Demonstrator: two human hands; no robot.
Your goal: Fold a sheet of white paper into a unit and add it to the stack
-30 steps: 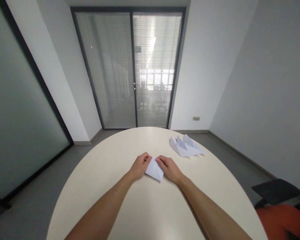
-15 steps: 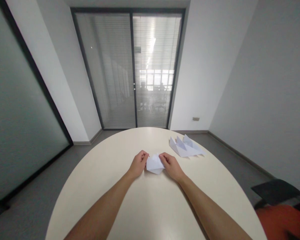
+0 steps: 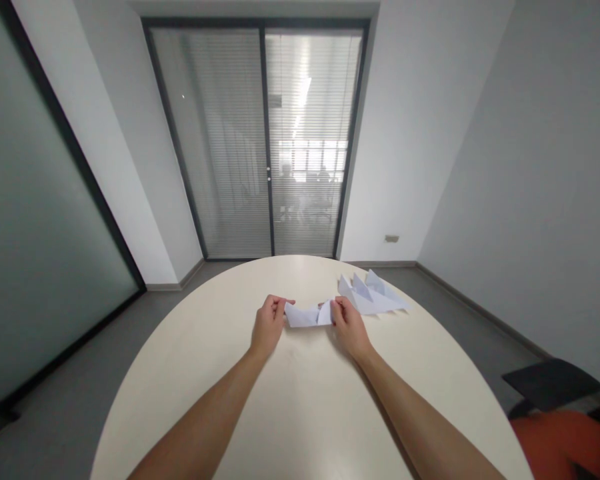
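Observation:
A small folded white paper (image 3: 303,317) stretches between my two hands, just over the table top. My left hand (image 3: 270,323) pinches its left end, thumb and fingers closed on the edge. At the other end, my right hand (image 3: 349,323) grips the paper between thumb and fingers. The piece looks long and low, with a raised flap near the right hand. Beyond my right hand lie several folded paper boats (image 3: 377,300) with pointed peaks, close together on the table.
The round cream table (image 3: 300,413) fills the lower middle. A chair with an orange seat (image 3: 565,440) and a dark armrest (image 3: 553,383) stands at the right of the table. Glass doors with blinds (image 3: 265,147) are behind it.
My hands have moved slightly apart and away from me. The paper between them has gone from a compact, boxy shape to a longer, lower one.

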